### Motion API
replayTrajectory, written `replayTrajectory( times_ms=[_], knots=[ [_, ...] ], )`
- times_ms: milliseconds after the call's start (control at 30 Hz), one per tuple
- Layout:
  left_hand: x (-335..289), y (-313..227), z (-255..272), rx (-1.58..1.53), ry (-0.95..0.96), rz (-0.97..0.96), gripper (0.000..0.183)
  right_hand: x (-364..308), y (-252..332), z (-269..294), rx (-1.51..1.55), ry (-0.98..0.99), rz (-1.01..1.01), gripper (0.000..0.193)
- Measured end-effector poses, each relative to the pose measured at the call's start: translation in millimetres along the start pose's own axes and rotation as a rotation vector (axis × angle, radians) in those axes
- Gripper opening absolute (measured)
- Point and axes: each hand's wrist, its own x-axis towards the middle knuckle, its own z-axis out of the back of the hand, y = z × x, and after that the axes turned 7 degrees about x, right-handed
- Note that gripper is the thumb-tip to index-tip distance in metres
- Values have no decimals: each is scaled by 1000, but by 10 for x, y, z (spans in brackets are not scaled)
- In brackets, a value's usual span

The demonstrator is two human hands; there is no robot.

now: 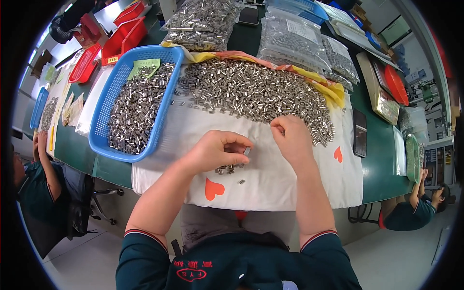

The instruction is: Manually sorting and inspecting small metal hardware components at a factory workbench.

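A large heap of small shiny metal cylinders (261, 89) spreads over a white cloth (261, 188) with red-orange hearts. Between the thumb and curled fingers of my left hand (217, 151) shows a small metal cylinder (247, 151). Under that hand lies a little cluster of cylinders (226, 169), and one loose cylinder (241, 182) rests nearer me. My right hand (293, 137) is at the near edge of the heap, thumb and forefinger brought together; whatever is between them is too small to tell.
A blue perforated basket (99, 126) of darker cylinders with a green slip stands at left. Clear bags (292, 41) of metal parts sit behind a yellow-orange cloth (333, 94). A dark flat device (360, 133) lies at right. Other people (411, 212) sit at both sides.
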Motion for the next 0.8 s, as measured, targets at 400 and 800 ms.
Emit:
replayTrajectory(
  times_ms=[400,800],
  knots=[
    [38,-1,18,29,-44,-108,33,61,-54,-27,-304,-21,82,5],
    [-70,44,19,75,-82,-224,34,-27,102,-121,-345,4,226,5]
  ],
)
